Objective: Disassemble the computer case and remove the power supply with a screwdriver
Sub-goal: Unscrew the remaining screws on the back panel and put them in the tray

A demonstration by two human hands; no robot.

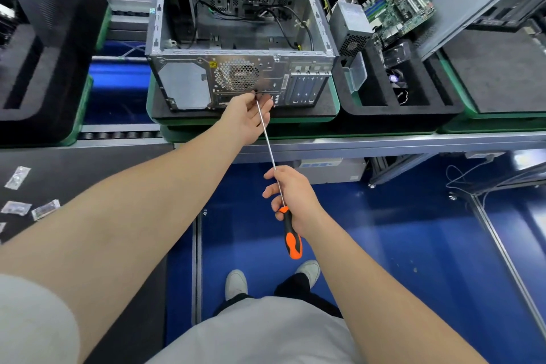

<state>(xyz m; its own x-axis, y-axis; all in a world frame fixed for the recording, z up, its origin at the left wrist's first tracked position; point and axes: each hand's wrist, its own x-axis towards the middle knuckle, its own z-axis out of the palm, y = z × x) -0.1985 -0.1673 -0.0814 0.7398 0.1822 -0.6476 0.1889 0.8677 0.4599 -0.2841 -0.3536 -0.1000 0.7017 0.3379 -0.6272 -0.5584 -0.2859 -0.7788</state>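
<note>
An open metal computer case [236, 38] lies on a black pad on the bench, its rear panel [189, 83] facing me. My right hand [292, 198] grips a long screwdriver [291, 233] with an orange and black handle. Its thin shaft runs up to the rear panel just below the fan grille [236, 75]. My left hand [249, 115] pinches the shaft near its tip against the panel. A grey power supply [350, 25] sits outside the case to its right, with a green motherboard [397, 9] leaning behind it.
A black foam tray [399, 103] with slots holds a fan and a clear plastic piece at the right. Further black pads and trays stand at far left and far right. Small plastic bags [17, 177] lie on the dark surface at left. Blue floor lies below.
</note>
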